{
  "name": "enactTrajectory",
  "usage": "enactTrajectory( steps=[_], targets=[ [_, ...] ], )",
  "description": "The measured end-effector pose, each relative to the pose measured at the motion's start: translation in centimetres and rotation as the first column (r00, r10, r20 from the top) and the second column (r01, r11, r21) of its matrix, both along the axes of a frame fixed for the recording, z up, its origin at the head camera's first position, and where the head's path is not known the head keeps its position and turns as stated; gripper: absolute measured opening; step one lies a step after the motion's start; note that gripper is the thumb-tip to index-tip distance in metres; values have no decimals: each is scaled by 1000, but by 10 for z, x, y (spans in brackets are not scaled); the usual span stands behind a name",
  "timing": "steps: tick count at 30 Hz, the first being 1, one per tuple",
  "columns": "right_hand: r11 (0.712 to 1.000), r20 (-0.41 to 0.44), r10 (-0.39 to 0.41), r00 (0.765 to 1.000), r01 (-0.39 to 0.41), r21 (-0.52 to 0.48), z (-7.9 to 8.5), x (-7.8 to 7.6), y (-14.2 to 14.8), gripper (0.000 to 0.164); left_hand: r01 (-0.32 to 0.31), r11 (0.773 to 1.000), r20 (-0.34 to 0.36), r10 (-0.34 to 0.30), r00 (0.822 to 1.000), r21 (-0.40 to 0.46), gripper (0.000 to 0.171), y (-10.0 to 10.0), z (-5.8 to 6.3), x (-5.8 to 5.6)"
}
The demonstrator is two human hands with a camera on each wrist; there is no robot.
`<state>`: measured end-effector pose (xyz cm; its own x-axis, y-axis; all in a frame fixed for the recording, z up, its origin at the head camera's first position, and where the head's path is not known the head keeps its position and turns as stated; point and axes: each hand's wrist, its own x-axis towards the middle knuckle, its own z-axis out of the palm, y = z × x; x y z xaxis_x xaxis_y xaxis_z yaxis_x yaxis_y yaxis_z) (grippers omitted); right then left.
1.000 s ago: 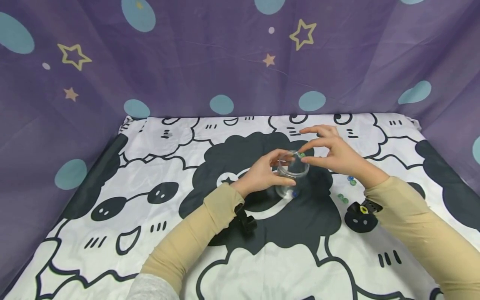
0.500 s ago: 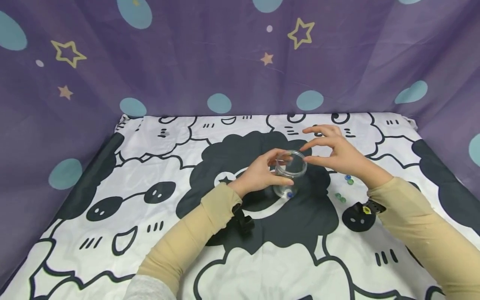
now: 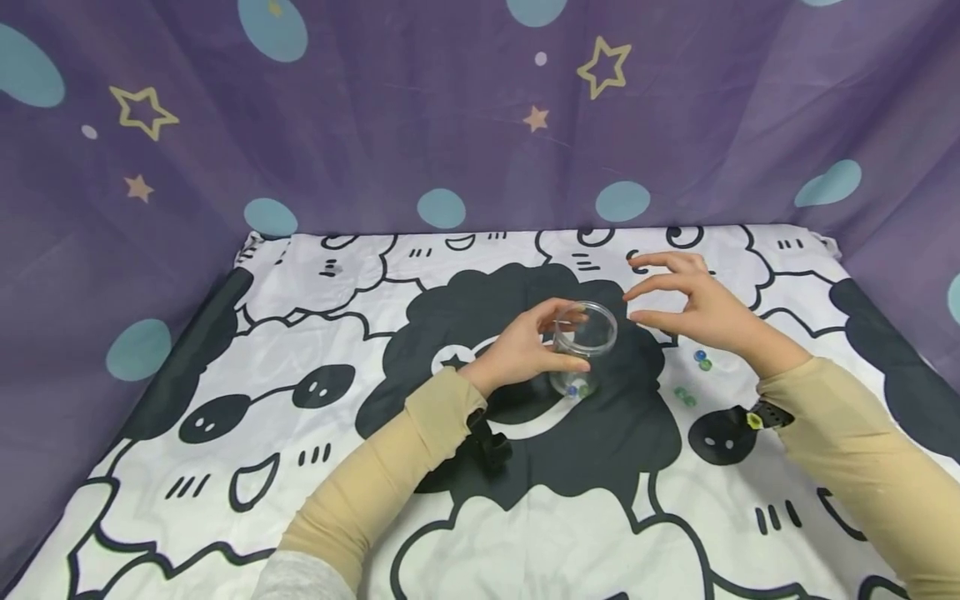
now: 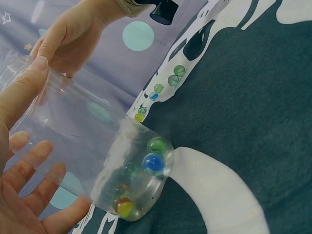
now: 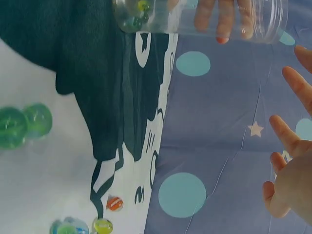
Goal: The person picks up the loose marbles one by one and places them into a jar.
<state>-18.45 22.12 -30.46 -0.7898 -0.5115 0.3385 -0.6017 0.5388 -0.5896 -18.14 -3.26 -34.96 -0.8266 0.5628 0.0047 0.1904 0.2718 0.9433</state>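
Drawing back since a second ago, the right hand (image 3: 697,308) in the head view is just beside the clear jar (image 3: 587,340), fingers loosely apart; a green marble (image 3: 584,390) now shows by the blue marble (image 3: 572,391) at the jar's bottom, the left hand (image 3: 521,350) curled round it. The left wrist view shows smooth, see-through walls and a glassy red-and-yellow marble (image 4: 124,207) inside. In the right wrist view, a glossy orange marble (image 5: 115,203) and yellow marble (image 5: 103,226) rest on printed cloth (image 5: 44,185).
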Motion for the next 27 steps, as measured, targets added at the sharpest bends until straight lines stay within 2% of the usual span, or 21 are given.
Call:
enactTrajectory(
  steps=[4, 11, 22, 27],
  targets=[
    [1000, 8, -21, 1000, 21, 10, 2, -2, 6, 19, -3, 1000, -9, 3, 1000, -4, 66, 0, 0, 1],
    [995, 91, -97, 991, 95, 32, 7, -6, 17, 19, 0, 1000, -21, 0, 1000, 6, 66, -1, -1, 0],
    [987, 110, -153, 982, 146, 72, 10, -17, 39, 23, 8, 1000, -31, -8, 999, 5, 66, -2, 1, -2],
    [982, 104, -181, 978, 174, 78, 7, -21, 52, 26, 5, 1000, -14, -5, 1000, 6, 67, -1, -1, -1]
  ],
)
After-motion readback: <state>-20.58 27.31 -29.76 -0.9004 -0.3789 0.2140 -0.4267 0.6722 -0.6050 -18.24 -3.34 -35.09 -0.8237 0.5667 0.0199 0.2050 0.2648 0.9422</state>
